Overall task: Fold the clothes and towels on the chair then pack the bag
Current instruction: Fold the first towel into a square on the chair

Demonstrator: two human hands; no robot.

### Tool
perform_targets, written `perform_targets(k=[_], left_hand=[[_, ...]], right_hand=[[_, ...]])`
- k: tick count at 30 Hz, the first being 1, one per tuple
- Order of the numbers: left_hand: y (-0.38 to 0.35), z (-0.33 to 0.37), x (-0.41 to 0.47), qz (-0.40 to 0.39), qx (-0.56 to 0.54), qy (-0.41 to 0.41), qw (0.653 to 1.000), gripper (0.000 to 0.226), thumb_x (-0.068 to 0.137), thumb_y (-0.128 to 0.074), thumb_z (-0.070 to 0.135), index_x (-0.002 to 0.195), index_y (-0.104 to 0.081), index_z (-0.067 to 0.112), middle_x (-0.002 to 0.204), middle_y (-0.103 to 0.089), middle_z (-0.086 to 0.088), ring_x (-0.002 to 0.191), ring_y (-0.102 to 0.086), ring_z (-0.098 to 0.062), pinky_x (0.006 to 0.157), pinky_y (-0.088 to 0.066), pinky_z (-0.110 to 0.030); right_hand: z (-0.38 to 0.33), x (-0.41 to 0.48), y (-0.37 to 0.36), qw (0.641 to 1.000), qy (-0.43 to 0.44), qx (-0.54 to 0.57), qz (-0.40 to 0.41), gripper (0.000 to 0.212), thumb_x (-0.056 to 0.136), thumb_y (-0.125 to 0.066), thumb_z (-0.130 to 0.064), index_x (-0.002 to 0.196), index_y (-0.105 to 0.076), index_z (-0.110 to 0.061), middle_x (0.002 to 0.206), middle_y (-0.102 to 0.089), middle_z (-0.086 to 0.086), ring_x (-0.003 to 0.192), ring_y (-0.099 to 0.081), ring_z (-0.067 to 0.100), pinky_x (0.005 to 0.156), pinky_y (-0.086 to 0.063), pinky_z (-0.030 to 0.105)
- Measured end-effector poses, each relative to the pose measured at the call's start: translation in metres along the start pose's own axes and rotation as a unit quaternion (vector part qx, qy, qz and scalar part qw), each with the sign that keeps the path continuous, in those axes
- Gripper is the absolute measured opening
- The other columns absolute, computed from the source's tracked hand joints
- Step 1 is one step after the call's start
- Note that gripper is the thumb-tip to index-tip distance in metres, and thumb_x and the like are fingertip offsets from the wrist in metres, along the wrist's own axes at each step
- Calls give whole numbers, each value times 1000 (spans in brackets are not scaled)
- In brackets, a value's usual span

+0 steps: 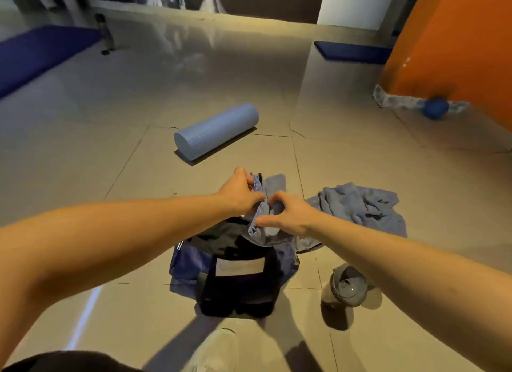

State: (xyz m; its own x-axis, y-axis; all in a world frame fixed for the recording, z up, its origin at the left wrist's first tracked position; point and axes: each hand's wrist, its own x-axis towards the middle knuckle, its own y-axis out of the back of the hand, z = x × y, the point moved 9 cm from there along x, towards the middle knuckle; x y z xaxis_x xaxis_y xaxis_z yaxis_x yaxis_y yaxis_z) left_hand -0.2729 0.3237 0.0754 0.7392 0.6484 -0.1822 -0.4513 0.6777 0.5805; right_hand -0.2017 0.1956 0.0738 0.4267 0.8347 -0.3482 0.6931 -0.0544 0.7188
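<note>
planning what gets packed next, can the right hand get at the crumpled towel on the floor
Probably, once freed: the right hand grips a blue cloth with the left hand. The towel lies uncovered just to its right, nothing between.

Both hands are bunched into the blue cloth [260,205]. The left hand [239,195] has its fingertips buried in it and the right hand [289,215] covers the lower folds, so no idea what garment it actually is. Cloth and hands block the top of the bag [238,291], and the inside is just dark. The label [239,266] on it is too smeared to read. The shoe [213,349] gets chopped by the bottom edge, the blue mat [41,55] by the left one. The ball [436,108] by the orange wall [457,52] is pure blur.
</note>
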Motion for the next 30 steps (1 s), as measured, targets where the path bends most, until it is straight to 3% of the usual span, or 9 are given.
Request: perform_targets(k=[4,7,9,12,15,18,23,27,30], left_hand=[[2,-58,7,24,-27,34,999,37,91,-76,22,103,-41,16,91,-67,-11,74,-68,-22,68,-57,-38],[-3,-96,9,-2,-190,83,978,21,101,-61,12,105,-41,14,97,-69,-20,69,-72,-32,70,-61,-46],[5,-126,6,16,-185,94,978,12,103,-49,4,108,-46,14,101,-70,-15,74,-74,-31,78,-60,-49],[11,-176,-6,-43,42,73,995,33,94,-49,2,121,-54,19,109,-68,-2,96,-68,-25,92,-56,-47],[-4,-212,-27,-187,342,-10,921,50,88,-57,23,137,-52,29,124,-62,-1,114,-53,-23,103,-43,-42],[-11,-211,-41,-205,466,-114,853,39,99,-50,46,134,-56,31,123,-57,4,122,-43,-22,111,-29,-41],[15,-188,-55,-118,354,-221,901,16,99,-53,40,101,-63,28,102,-57,9,107,-43,-12,108,-27,-31],[36,-188,-59,-65,301,-236,922,13,95,-57,38,97,-64,27,100,-59,11,105,-44,-9,104,-26,-25],[33,-194,-60,-86,315,-230,917,17,92,-56,41,98,-65,27,99,-59,10,105,-44,-9,103,-27,-26]], right_hand=[[0,43,-51,1000,-10,9,10,64,80,-77,-59,119,-49,-17,113,-57,6,101,-59,27,76,-49,36],[5,68,-77,999,-27,29,34,54,80,-81,-41,115,-51,-13,111,-60,11,92,-60,27,74,-50,41],[11,81,-91,996,-45,53,47,47,80,-82,-33,111,-53,-13,107,-63,13,79,-54,22,66,-46,37],[15,92,-110,991,-64,104,51,42,83,-82,-22,112,-56,-7,102,-64,12,69,-51,16,54,-43,29],[10,101,-125,986,-63,139,68,39,84,-81,-19,111,-56,-5,99,-65,15,70,-54,18,54,-45,28],[0,111,-133,985,-61,141,85,38,86,-81,-22,109,-53,-12,102,-61,11,72,-53,16,53,-42,24],[-10,120,-149,988,-76,104,81,44,85,-82,-30,106,-46,-17,125,-49,13,91,-51,25,74,-39,31],[-17,118,-176,996,-92,6,2,49,85,-80,-40,110,-47,-15,128,-48,16,96,-50,27,73,-38,33],[-18,116,-197,993,-92,-21,-65,64,81,-82,-49,122,-49,-12,129,-49,15,101,-49,26,75,-41,33]])
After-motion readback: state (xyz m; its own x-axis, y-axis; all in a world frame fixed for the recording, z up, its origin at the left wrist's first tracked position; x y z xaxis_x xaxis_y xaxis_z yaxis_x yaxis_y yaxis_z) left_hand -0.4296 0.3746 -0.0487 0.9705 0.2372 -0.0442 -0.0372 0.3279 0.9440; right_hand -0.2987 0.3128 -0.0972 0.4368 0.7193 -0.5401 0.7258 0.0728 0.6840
